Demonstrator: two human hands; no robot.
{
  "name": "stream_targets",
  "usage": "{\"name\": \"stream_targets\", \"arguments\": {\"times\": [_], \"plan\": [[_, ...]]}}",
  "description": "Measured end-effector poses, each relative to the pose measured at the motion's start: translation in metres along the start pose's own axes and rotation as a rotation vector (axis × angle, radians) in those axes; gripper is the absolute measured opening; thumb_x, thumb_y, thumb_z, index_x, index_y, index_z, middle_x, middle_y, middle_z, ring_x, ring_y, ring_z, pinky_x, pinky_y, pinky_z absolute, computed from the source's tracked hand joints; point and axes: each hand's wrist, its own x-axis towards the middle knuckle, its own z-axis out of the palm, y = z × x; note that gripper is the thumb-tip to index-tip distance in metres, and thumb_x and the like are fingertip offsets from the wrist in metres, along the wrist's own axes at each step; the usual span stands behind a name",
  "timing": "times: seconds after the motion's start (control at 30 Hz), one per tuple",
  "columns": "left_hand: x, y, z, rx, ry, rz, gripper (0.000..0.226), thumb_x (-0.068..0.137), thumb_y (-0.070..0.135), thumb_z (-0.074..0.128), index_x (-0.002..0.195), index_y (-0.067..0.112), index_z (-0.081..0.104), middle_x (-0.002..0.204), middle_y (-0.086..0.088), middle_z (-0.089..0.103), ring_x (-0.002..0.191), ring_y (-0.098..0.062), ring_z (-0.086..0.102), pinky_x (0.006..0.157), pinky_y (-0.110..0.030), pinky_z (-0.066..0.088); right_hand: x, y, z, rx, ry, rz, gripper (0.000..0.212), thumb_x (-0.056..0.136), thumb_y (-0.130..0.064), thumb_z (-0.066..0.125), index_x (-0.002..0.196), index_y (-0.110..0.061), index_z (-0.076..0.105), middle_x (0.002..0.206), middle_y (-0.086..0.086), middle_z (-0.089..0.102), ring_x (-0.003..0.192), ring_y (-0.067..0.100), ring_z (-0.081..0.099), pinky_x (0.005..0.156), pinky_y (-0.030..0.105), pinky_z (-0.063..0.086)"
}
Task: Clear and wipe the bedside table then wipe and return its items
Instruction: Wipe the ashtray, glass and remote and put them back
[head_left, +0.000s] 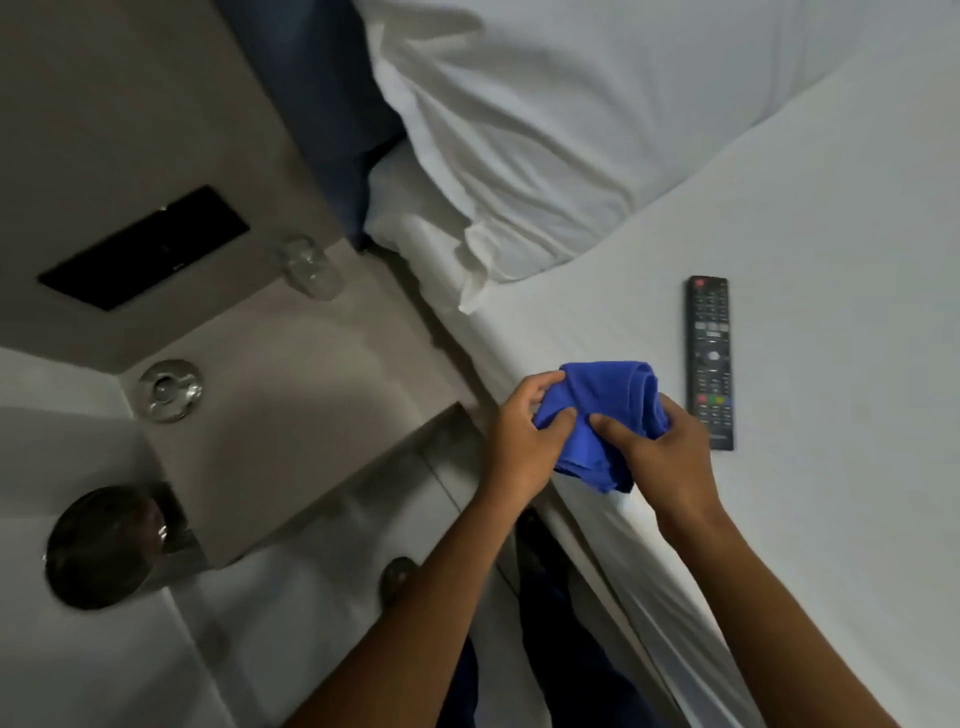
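Note:
A bunched blue cloth (605, 410) hangs over the bed's edge, held between both hands. My left hand (522, 434) pinches its left side and my right hand (657, 457) grips its right and lower part. The grey bedside table (291, 395) lies to the left of my hands. On it stand a clear glass ashtray (167, 389) at the left and a clear glass (307, 265) at the back against the wall. A black remote control (710, 361) lies on the white bed sheet just right of the cloth.
A white pillow (545, 156) rests at the head of the bed (810, 467). A black switch panel (145, 247) is set in the wall above the table. A dark round bin (104, 545) stands on the floor beside the table.

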Motion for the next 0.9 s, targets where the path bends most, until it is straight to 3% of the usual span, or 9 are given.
{"name": "stream_targets", "arguments": {"times": [0.03,0.13,0.23,0.37,0.47,0.6,0.7,0.8,0.9], "plan": [[0.001,0.005,0.020,0.030,0.003,0.007,0.034,0.086,0.009,0.063,0.114,0.029,0.062,0.107,0.009,0.065,0.099,-0.009,0.064,0.084,-0.025,0.056,0.005,-0.001,-0.017,-0.094,0.058,-0.043,0.017,0.078,-0.016,0.078,0.090,-0.018,0.067,0.081,0.000,0.072,0.077,0.021,0.070,0.068,0.033,0.057],[0.011,0.021,0.075,0.113,0.057,-0.012,0.035,0.088,0.008,0.055,0.118,0.025,0.062,0.112,0.004,0.066,0.094,-0.008,0.062,0.075,-0.013,0.047,0.025,-0.012,-0.068,-0.336,0.247,-0.218,0.016,0.077,-0.017,0.075,0.085,-0.018,0.061,0.070,-0.007,0.062,0.065,0.013,0.059,0.057,0.013,0.042],[0.029,0.027,0.121,0.250,0.075,-0.082,0.036,0.090,0.017,0.059,0.127,0.019,0.057,0.125,-0.002,0.064,0.106,-0.016,0.061,0.082,-0.019,0.045,0.056,-0.026,-0.107,-0.411,0.384,-0.367,0.019,0.078,-0.016,0.068,0.089,-0.015,0.052,0.080,-0.001,0.058,0.070,0.020,0.053,0.056,0.021,0.032],[0.041,0.019,0.179,0.622,0.084,0.003,0.063,0.080,0.043,0.073,0.128,0.011,0.050,0.126,-0.010,0.056,0.121,-0.026,0.048,0.098,-0.038,0.044,0.098,-0.038,-0.125,-0.478,0.262,-0.429,0.021,0.087,-0.013,0.061,0.093,-0.014,0.040,0.075,-0.003,0.052,0.065,0.019,0.050,0.052,0.019,0.035],[0.047,0.019,0.196,0.713,0.129,0.019,0.062,0.075,0.041,0.077,0.122,0.012,0.048,0.123,-0.008,0.056,0.116,-0.026,0.050,0.097,-0.037,0.045,0.108,-0.038,-0.124,-0.496,0.209,-0.472,0.022,0.088,-0.017,0.061,0.094,-0.015,0.041,0.073,-0.003,0.052,0.060,0.014,0.050,0.052,0.025,0.039],[0.041,0.021,0.176,0.446,0.087,-0.018,0.046,0.084,0.017,0.068,0.118,0.014,0.038,0.119,-0.009,0.061,0.099,-0.031,0.064,0.073,-0.031,0.050,0.111,-0.032,-0.119,-0.586,0.221,-0.521,0.023,0.087,-0.017,0.061,0.101,-0.013,0.044,0.078,0.003,0.057,0.064,0.026,0.054,0.055,0.036,0.044],[0.025,0.017,0.143,0.154,-0.008,-0.043,0.051,0.090,0.013,0.062,0.130,0.025,0.034,0.125,-0.005,0.062,0.094,-0.027,0.069,0.073,-0.037,0.061,0.111,-0.025,-0.104,-0.727,0.183,-0.564,0.042,0.086,-0.008,0.059,0.126,-0.012,0.048,0.105,0.008,0.065,0.088,0.031,0.062,0.071,0.037,0.048],[0.010,0.012,0.102,-0.183,-0.067,-0.118,0.045,0.093,0.016,0.061,0.131,0.033,0.045,0.112,0.002,0.067,0.080,-0.019,0.073,0.063,-0.033,0.060,0.110,-0.026,-0.076,-0.763,0.099,-0.638,0.058,0.084,-0.001,0.058,0.140,-0.012,0.047,0.147,0.015,0.046,0.135,0.033,0.043,0.106,0.043,0.039],[-0.002,0.007,0.061,-0.342,-0.035,-0.106,0.026,0.100,0.034,0.046,0.125,0.031,0.053,0.103,0.000,0.071,0.073,-0.017,0.071,0.056,-0.030,0.055,0.097,-0.036,-0.038,-0.748,-0.090,-0.679,0.062,0.080,-0.012,0.048,0.142,-0.011,0.046,0.149,0.017,0.044,0.138,0.034,0.041,0.111,0.045,0.037]]}}
